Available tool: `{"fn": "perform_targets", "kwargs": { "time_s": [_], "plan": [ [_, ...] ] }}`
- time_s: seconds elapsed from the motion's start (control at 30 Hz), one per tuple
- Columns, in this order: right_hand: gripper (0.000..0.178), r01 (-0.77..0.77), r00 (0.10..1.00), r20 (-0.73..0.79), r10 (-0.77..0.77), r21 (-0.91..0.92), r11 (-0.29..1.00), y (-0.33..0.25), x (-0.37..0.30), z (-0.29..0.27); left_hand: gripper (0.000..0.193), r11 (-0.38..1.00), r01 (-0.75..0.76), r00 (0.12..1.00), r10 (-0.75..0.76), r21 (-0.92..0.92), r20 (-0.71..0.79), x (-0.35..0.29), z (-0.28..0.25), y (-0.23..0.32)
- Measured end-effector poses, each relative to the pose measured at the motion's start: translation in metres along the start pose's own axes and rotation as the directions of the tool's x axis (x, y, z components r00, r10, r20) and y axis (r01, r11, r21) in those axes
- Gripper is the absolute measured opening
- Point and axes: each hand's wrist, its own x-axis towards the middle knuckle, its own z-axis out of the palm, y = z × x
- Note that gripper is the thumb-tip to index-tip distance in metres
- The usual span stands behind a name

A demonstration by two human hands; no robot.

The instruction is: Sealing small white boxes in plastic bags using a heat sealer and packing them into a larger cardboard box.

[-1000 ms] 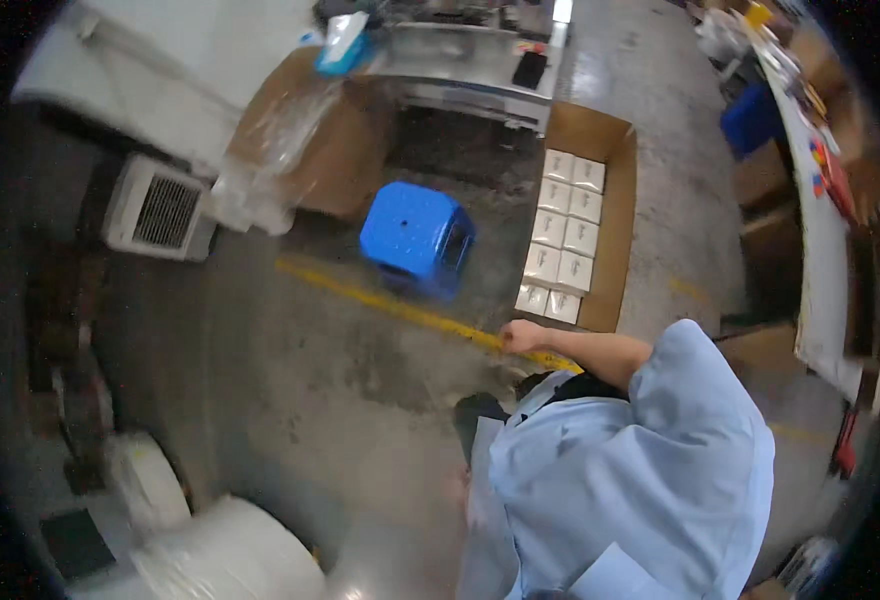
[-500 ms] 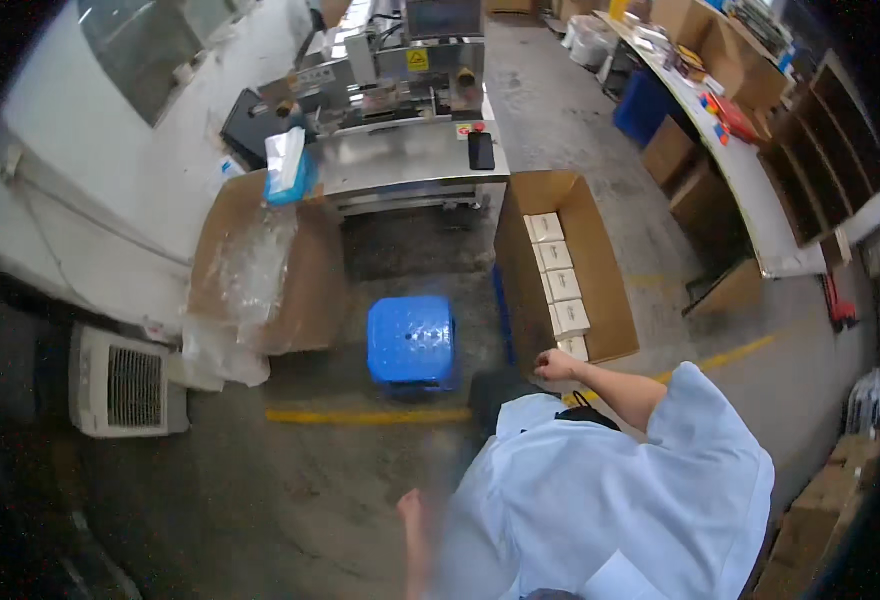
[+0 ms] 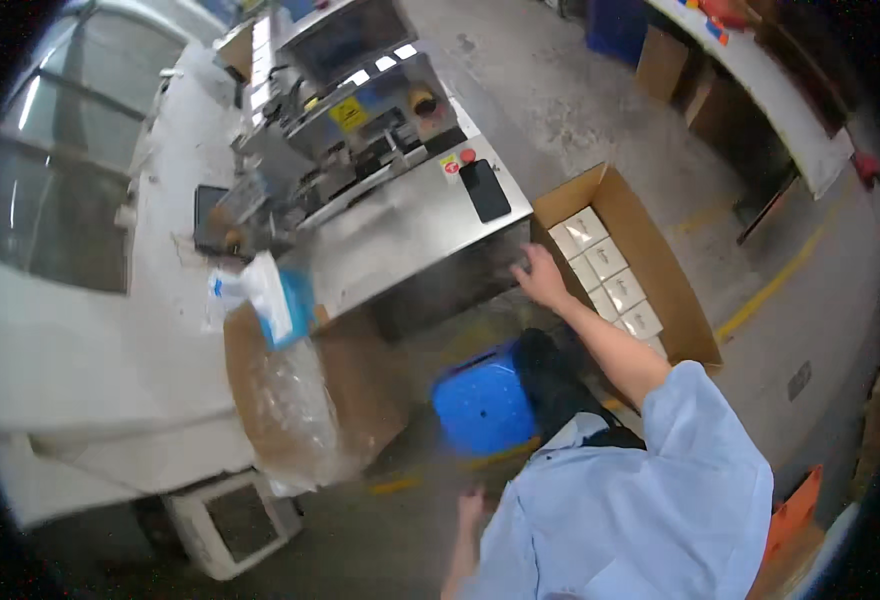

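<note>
My right hand [image 3: 540, 280] reaches forward with fingers spread and rests at the left rim of an open cardboard box [image 3: 682, 300], right beside the front of a steel table [image 3: 400, 235]. It grips nothing. Rows of small white boxes [image 3: 610, 272] fill the cardboard box. My left hand [image 3: 470, 506] hangs low beside my light blue coat, fingers loose and holding nothing. A blue plastic stool [image 3: 480, 405] stands on the floor between my two hands.
A packing machine [image 3: 350, 90] sits at the back of the steel table, with a black flat device [image 3: 485, 190] on the table's top. A blue-and-white packet [image 3: 272, 300] lies above a carton of clear plastic [image 3: 295, 410]. A white unit [image 3: 230, 520] stands lower left.
The view has swung and come closer to the steel table. My right hand has moved from the near end of the cardboard box up to its rim beside the table.
</note>
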Motion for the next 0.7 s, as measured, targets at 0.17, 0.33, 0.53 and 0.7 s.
{"fn": "perform_targets", "kwargs": {
  "time_s": [0.17,0.33,0.53,0.7],
  "plan": [
    [0.073,0.020,0.992,-0.123,-0.020,-0.005,1.000,-0.037,0.145,0.062,0.031,0.922,-0.319,0.932,0.347,0.220,-0.100,0.034,-0.054,0.114],
    [0.081,-0.169,0.985,-0.079,0.155,-0.221,0.961,-0.009,0.179,0.079,0.029,0.802,-0.541,0.805,0.581,0.253,-0.121,0.051,-0.067,0.301],
    [0.076,-0.223,0.968,-0.155,0.195,-0.187,0.957,-0.015,0.187,0.102,0.038,0.771,0.045,0.887,0.262,0.635,-0.380,0.105,-0.116,0.357],
    [0.076,-0.272,0.955,-0.191,0.226,-0.269,0.924,-0.002,0.184,0.093,0.067,0.758,-0.183,0.953,0.293,0.626,-0.076,0.191,-0.127,0.380]
  ]
}}
